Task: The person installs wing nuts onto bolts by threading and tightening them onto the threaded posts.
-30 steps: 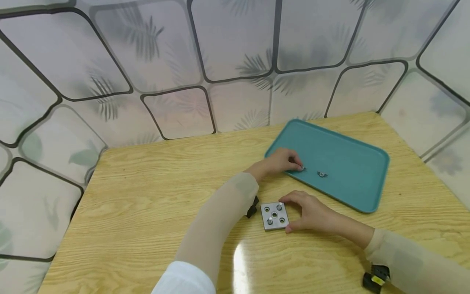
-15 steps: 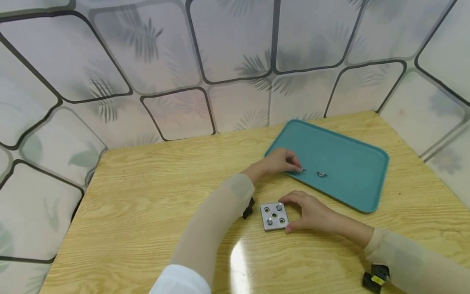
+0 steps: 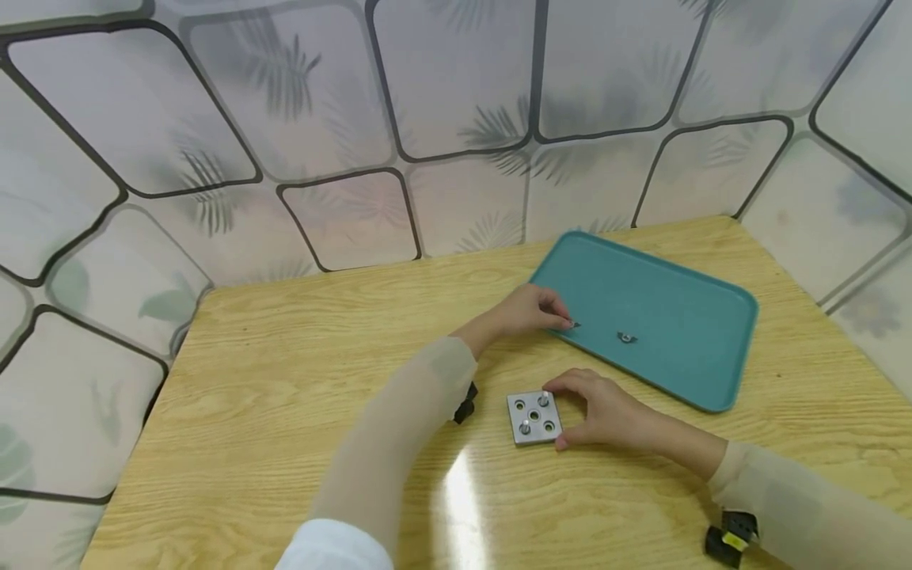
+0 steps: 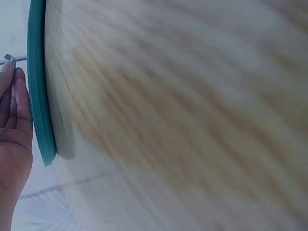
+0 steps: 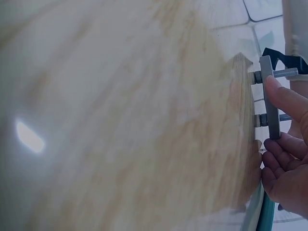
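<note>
A small metal wing nut [image 3: 573,324] is pinched between the thumb and index finger of my left hand [image 3: 529,309], over the tray's near left edge. It shows at the fingertips in the left wrist view too, a bright wing nut [image 4: 9,58] above the thumb. My right hand [image 3: 606,413] grips the right side of a square metal plate [image 3: 533,404], thumb at one corner and index finger at another. Several holes pierce the plate. Two bolts stand up through it, and the right wrist view shows a threaded bolt shank [image 5: 287,72] with its head beneath the plate.
A second wing nut [image 3: 626,338] lies on the teal tray [image 3: 663,293], which sits at the back right of the wooden table [image 3: 299,396]. A patterned wall covering [image 3: 463,198] rises behind the table. Black straps with small devices sit on both forearms.
My left hand has drawn a little to the left with the wing nut, away from the one lying on the tray. My right hand and the plate stay in place.
</note>
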A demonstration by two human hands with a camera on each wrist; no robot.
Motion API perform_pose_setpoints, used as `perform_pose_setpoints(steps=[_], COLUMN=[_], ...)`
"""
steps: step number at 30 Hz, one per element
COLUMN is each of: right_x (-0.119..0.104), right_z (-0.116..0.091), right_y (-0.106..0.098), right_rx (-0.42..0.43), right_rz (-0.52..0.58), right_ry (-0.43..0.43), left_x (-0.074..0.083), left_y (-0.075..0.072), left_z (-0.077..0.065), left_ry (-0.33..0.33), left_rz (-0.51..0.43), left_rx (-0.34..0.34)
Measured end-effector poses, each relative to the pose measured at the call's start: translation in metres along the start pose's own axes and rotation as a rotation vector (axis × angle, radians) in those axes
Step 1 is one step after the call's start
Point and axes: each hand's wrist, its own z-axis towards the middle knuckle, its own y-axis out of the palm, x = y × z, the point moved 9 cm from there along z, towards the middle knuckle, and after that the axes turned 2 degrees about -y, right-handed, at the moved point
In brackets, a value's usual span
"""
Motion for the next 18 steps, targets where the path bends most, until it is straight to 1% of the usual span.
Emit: perform_pose_setpoints(steps=[11, 18], right_x=[0.000, 0.001], right_z=[0.001, 0.000], right_y=[0.001, 0.001], right_rx=[-0.005, -0.011], right_rz=[0.006, 0.012], right_ry=[0.005, 0.021], left_x=[-0.013, -0.019], left_y=[-0.014, -0.020], left_z=[-0.023, -0.037], left_ry=[-0.038, -0.036], left_rz=[-0.009, 0.001], left_rx=[0.009, 0.004])
